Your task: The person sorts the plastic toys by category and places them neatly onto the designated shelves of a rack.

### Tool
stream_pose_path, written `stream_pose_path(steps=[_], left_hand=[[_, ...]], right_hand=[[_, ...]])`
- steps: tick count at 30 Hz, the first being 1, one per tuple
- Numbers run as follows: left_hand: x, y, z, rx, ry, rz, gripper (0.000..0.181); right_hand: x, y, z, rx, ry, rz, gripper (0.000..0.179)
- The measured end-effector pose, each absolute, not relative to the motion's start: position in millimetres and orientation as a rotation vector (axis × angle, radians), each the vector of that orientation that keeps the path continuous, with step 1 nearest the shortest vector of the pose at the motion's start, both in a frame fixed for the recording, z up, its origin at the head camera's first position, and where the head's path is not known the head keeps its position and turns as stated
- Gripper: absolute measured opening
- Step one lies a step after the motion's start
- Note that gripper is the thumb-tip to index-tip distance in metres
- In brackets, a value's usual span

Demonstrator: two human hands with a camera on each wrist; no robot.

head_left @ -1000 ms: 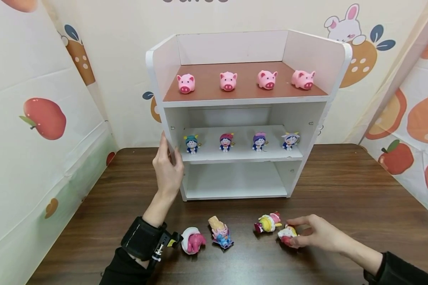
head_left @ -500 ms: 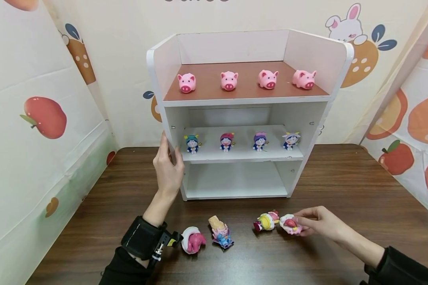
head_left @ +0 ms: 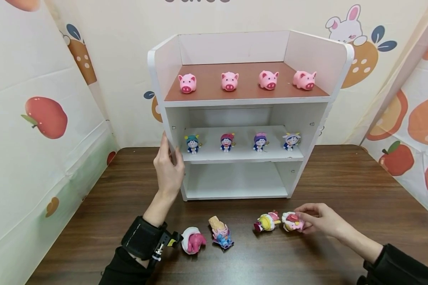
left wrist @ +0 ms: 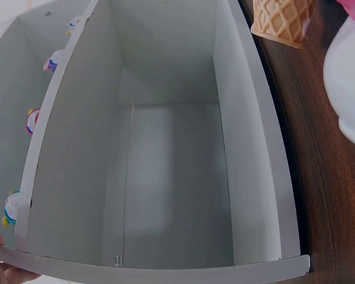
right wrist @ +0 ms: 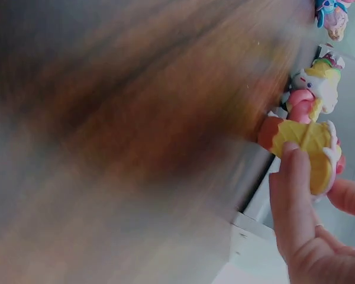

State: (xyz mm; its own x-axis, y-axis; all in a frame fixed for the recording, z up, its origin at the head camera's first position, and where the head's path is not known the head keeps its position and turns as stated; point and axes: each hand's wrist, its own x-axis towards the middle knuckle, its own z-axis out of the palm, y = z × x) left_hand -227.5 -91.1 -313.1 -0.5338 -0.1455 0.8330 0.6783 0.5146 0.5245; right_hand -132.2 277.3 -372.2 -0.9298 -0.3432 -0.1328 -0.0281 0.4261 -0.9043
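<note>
A white toy shelf stands on the table. My left hand grips the front edge of its left side panel, thumb inside and fingers outside. Between thumb and fingers, my right hand pinches a small pink-and-white figurine close over the table. The right wrist view shows its yellow waffle-patterned back. Just left of it lies a yellow-and-pink figurine. Further left lie an ice-cream-cone figurine, cone pointing to the shelf, and a white-and-pink figurine beside my left wrist.
Several pink pig figures stand in a row on the brown top level. Several small figures in coloured hats line the middle level. The bottom level shows bare white board. Printed cloth walls enclose the table's sides and back.
My right hand has moved slightly right and away from me, turning the figurine in its fingers so a different side faces up. The left hand has stayed on the shelf.
</note>
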Motion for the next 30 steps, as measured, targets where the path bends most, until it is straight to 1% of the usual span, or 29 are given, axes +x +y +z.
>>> stream_pose_path(steps=[2, 5, 8, 11, 13, 19, 26, 30], left_hand=[[-227.6, -90.9, -312.8, -0.445, -1.839, -1.142, 0.051], [-227.9, -90.7, -312.7, -0.447, -1.838, -1.140, 0.051], [-228.0, -90.6, -312.7, -0.445, -1.838, -1.142, 0.051], [-227.5, -90.5, -312.2, -0.441, -1.843, -1.133, 0.051], [-227.0, -90.5, -312.0, -0.444, -1.839, -1.136, 0.051], [-226.3, -90.6, -312.3, -0.445, -1.840, -1.137, 0.051], [-226.4, -90.7, -312.5, -0.443, -1.842, -1.137, 0.051], [-226.3, -90.5, -312.1, -0.445, -1.842, -1.135, 0.051]], right_hand=[[-131.2, 275.5, -368.5, -0.329, 2.568, -1.384, 0.032], [-129.3, 270.5, -360.8, -0.397, 2.895, -1.140, 0.021], [-127.2, 264.0, -354.8, -0.567, 3.126, -0.980, 0.010], [-125.3, 257.9, -352.3, -0.753, 3.218, -0.917, 0.014], [-124.4, 254.9, -351.9, -0.812, 3.250, -0.875, 0.017], [-122.3, 247.9, -354.2, -0.854, 3.258, -0.803, 0.023], [-122.7, 241.9, -361.9, -1.052, 3.274, -0.701, 0.029], [-121.5, 238.6, -364.7, -1.030, 3.313, -0.536, 0.034]])
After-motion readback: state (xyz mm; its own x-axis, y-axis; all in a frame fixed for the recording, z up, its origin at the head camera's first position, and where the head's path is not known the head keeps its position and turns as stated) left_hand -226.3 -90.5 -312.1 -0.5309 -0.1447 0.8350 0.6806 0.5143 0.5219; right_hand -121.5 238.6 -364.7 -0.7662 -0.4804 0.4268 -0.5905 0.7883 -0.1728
